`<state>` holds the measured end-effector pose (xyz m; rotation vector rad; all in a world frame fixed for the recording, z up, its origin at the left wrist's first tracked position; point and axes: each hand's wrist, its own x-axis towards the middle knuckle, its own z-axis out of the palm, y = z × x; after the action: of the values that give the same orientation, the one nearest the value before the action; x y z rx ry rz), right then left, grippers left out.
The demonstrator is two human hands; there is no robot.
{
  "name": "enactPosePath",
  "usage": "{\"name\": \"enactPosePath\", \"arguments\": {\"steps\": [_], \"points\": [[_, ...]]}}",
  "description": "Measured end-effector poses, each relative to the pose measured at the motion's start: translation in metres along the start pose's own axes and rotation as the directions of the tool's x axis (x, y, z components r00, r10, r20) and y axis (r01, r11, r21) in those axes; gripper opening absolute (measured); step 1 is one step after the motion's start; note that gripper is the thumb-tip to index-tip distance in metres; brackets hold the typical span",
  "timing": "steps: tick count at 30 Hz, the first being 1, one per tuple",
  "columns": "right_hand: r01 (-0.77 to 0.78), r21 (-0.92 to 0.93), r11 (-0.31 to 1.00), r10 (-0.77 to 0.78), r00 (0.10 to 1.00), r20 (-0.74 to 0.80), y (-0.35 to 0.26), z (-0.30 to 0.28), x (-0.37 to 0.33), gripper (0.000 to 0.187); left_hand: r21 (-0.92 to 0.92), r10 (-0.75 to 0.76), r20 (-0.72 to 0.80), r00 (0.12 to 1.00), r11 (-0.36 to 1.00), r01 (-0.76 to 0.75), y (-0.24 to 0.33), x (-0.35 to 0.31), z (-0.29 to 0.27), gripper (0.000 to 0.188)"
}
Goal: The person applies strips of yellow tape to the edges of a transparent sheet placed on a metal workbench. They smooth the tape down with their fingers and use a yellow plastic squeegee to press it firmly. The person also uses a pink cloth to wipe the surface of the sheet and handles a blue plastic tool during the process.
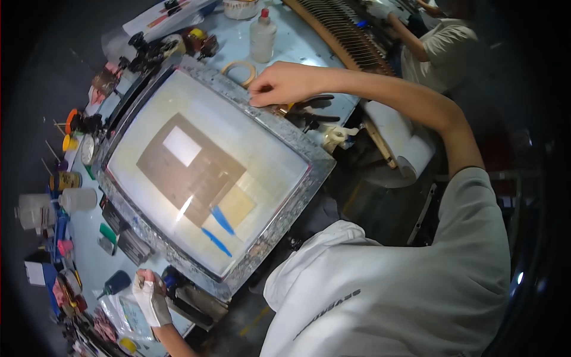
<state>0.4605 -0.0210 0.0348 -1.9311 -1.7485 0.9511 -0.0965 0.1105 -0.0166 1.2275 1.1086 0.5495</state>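
A screen-printing frame (270, 140) with a speckled grey metal rim lies in front of me. Its pale mesh carries a brown rectangle (208, 157) with a white patch, plus two blue tape strips (222, 220). My right hand (284, 84) is closed at the frame's far right edge, beside a tan tape roll (240, 64) and dark-handled pliers (315, 110); its fingertips and anything in them are hidden. Down at the near left corner, my left hand (153, 298), in a white fingerless glove, has curled fingers. A dark bottle (115, 282) lies next to it; whatever it grips cannot be made out.
A white bottle with a red cap (263, 38) stands at the back. Clamps, jars and tools crowd the left side, including a grey block (134, 245) and a plastic bag (128, 315). At the upper right, another person (440, 50) works by a slatted rack (351, 35).
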Motion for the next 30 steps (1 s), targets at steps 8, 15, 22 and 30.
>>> {"name": "enactPosePath", "arguments": {"steps": [8, 15, 22, 30], "points": [[-0.133, 0.050, 0.990, 0.129, 0.988, 0.085, 0.002, 0.020, -0.004, 0.032, -0.033, 0.005, -0.007, 1.000, 0.999, -0.006, -0.001, 0.010, 0.000, 0.024], [0.012, -0.161, 0.987, 0.000, 0.997, 0.073, 0.006, 0.020, 0.000, 0.031, -0.041, 0.026, 0.010, 1.000, 0.999, -0.025, -0.003, 0.008, 0.002, 0.025], [0.067, -0.411, 0.909, -0.064, 0.998, 0.023, -0.004, 0.030, 0.002, 0.026, -0.025, 0.009, 0.004, 1.000, 1.000, -0.009, 0.001, 0.003, 0.004, 0.022], [0.148, -0.315, 0.937, -0.211, 0.961, -0.176, 0.020, -0.002, 0.032, 0.043, 0.237, 0.135, -0.006, 0.991, 0.963, -0.130, 0.019, -0.005, 0.006, 0.028]]}}
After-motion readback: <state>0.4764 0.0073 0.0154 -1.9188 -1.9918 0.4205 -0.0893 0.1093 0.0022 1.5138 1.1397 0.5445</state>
